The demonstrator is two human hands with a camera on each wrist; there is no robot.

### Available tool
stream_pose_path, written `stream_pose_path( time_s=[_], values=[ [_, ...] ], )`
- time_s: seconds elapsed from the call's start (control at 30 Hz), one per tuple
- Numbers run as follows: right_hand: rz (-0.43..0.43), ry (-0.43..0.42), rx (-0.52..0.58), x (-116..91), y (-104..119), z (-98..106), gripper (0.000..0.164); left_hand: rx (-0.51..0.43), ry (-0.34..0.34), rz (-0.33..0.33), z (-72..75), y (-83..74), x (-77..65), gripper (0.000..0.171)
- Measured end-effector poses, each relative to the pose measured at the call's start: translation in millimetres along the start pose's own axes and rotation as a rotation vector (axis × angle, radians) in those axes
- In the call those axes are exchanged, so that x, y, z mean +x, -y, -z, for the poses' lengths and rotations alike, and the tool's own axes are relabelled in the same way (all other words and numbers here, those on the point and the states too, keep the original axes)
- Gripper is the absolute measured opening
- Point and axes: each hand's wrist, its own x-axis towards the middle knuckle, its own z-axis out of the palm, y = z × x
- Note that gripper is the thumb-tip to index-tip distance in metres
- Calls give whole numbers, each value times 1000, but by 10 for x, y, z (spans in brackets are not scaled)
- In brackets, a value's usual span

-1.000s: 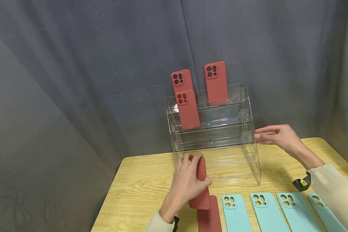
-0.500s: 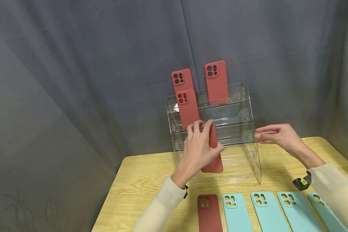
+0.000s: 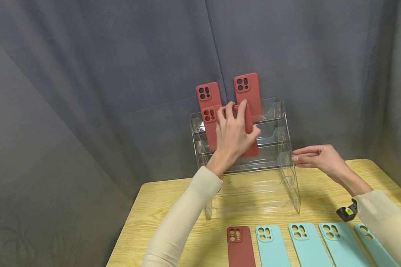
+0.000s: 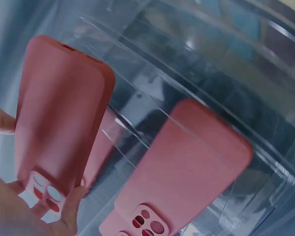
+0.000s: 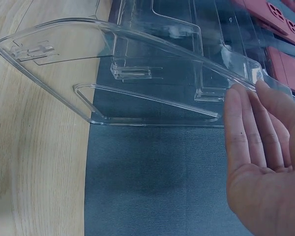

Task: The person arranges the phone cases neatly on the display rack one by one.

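Note:
My left hand [image 3: 232, 135] grips a red phone case [image 3: 251, 150] by its camera end, in front of the upper tiers of a clear tiered display rack [image 3: 289, 174]. In the left wrist view, the held case [image 4: 64, 113] hangs beside a red case [image 4: 187, 162] standing in the rack, apart from it. In the head view that neighbouring case [image 3: 209, 129] is partly covered by my hand. My right hand [image 3: 324, 159] pinches the rack's right side edge, with nearly straight fingers on the outer side and the thumb at the front edge [image 5: 265, 142].
Two more red cases stand in the top tier, one at left [image 3: 208, 91] and one at right [image 3: 248, 92]. Along the table's [image 3: 163, 207] front lie a red case [image 3: 241, 248] and several turquoise cases [image 3: 274, 248]. A grey curtain [image 3: 137, 92] hangs behind.
My left hand has lifted the red case from low over the table, up and slightly right, to the rack's upper tiers. My right hand stays at the rack's side.

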Motion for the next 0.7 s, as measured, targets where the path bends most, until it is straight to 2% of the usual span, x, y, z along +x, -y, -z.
stream_pose_path(
  time_s=[0.17,0.33,0.5,0.7],
  values=[
    [-9,-2,-10,22,-8,10,61,62,-11,-3,-97,40,228,74],
    [-9,-1,-3,22,-1,16,61,98,36,40,-195,39,405,75],
    [-2,-1,-3,-1,32,8,60,159,103,38,-307,-7,500,75],
    [-6,10,1,6,50,3,61,230,93,56,-414,-70,548,74]
  ],
)
